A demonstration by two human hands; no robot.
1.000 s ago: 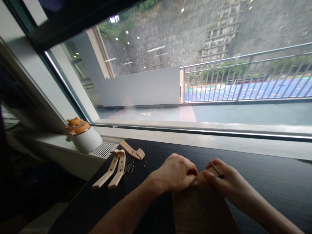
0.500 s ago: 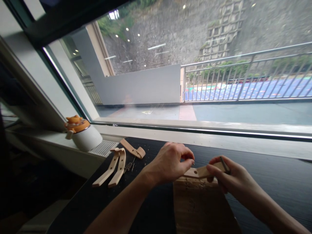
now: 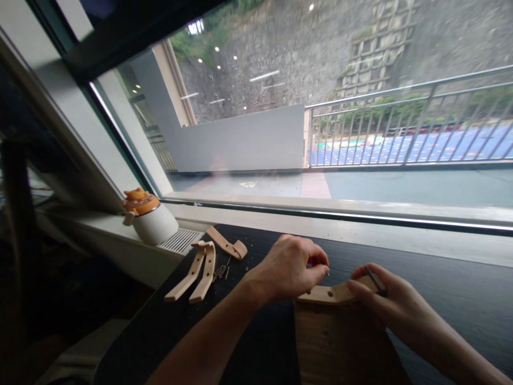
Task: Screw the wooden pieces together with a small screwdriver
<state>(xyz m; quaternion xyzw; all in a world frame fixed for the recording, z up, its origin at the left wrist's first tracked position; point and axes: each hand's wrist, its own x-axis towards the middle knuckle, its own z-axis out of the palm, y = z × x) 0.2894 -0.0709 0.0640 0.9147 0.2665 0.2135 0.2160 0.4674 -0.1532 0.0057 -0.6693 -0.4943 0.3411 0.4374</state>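
Observation:
My left hand (image 3: 294,267) is closed in a pinch, with the tip of a small screw (image 3: 328,274) just showing under the fingertips. To its right, my right hand (image 3: 382,299) grips one end of a bent wooden piece (image 3: 318,294) with drilled holes. A thin dark metal bar (image 3: 373,278) also sticks out between the right fingers; its kind is unclear. The wooden piece lies along the far edge of a brown wooden board (image 3: 340,342). My left hand hovers over the piece's left end and partly hides it.
Left on the black table (image 3: 256,331) are two pale bent wooden pieces (image 3: 203,280), a curved wooden piece (image 3: 226,245) and several loose screws (image 3: 222,271). A white pot with an orange animal lid (image 3: 154,222) stands on the sill, beside a large window (image 3: 256,133).
The wooden piece has come down onto the board's far edge, and its two holes now show. My left hand keeps its pinch. The whole view has shifted slightly.

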